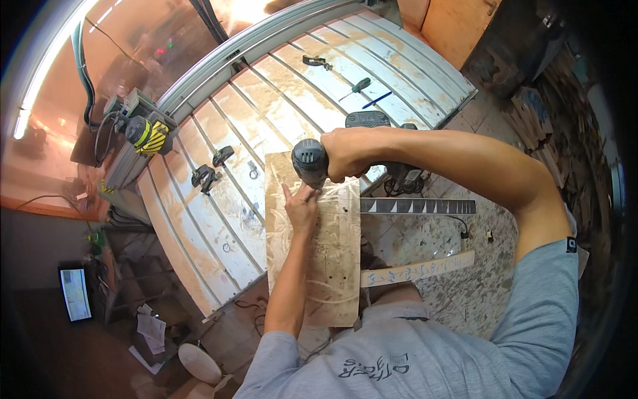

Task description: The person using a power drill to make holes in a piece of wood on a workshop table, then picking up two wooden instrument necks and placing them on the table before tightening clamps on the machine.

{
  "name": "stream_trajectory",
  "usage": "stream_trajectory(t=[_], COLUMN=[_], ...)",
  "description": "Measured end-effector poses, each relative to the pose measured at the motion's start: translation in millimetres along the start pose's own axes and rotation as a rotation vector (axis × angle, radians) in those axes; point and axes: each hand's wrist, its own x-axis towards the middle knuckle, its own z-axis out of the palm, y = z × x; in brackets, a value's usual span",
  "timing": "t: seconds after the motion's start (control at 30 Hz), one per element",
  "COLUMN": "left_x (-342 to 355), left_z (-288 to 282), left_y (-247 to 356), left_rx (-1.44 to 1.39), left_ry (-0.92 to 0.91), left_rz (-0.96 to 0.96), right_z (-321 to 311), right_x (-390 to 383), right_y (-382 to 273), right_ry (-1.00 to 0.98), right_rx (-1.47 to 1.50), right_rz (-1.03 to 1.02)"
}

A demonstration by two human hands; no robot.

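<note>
My right hand [347, 158] is wrapped tightly around a black drill [310, 159], upright over the far half of a wooden board [325, 272] that overlaps the table's [199, 246] near edge. My left hand [301, 213] rests on the board, fingers partly spread beside the drill's nose (whether they pinch anything, I cannot tell). Two black clamps [205, 178] lie to the left.
</note>
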Motion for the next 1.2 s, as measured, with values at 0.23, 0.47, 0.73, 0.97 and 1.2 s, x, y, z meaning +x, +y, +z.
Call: stream_trajectory(t=[0.23,0.47,0.73,0.97,1.2], left_x=[2,0,1,0,-1], left_z=[-2,-1,0,-1,-5], left_y=[-1,-4,-8,-7,-15], left_rx=[0.015,0.013,0.038,0.028,-0.087], left_ry=[0.003,0.007,0.015,0.010,0.029], left_rz=[0.023,0.039,0.039,0.035,-0.021], right_z=[-1,5,8,15,19], right_x=[4,9,16,32,36], right_y=[-9,-9,-10,-4,2], right_ry=[-0.008,0.013,-0.016,0.010,0.010], right_rx=[-0.019,-0.060,-0.068,-0.152,-0.162], right_rz=[0.034,0.000,0.019,-0.034,-0.124])
